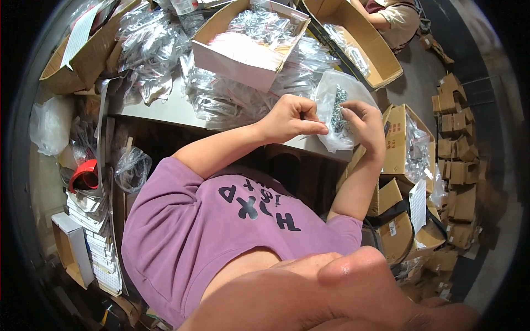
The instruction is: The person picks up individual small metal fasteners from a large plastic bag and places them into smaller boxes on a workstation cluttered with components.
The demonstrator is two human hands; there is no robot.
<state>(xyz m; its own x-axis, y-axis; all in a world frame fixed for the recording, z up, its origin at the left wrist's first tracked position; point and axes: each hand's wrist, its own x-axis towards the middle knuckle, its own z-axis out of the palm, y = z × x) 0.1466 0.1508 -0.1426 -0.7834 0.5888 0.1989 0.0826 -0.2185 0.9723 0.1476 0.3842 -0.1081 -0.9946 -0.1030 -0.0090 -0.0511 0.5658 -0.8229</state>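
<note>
A whitish translucent plastic bag [335, 142] lies at the table's right front edge, its mouth spread around a heap of small silvery screws [339, 102]. My left hand [292, 118] is closed at the bag's left side, thumb and forefinger pinching its edge. From the right, my right hand [364, 122] bends over the heap with fingers curled and tips against the screws. Whatever lies between those fingertips is too small to tell. Behind both hands, many clear zip bags [221, 99] with red seal strips are piled on the table.
An open white-sided carton [234, 66] full of filled bags stands on the pile. A brown carton [381, 69] is behind it, near another person's arm [375, 19]. More cartons [395, 143] stand to my right. A red round object [84, 175] and paper stacks [96, 243] are at left.
</note>
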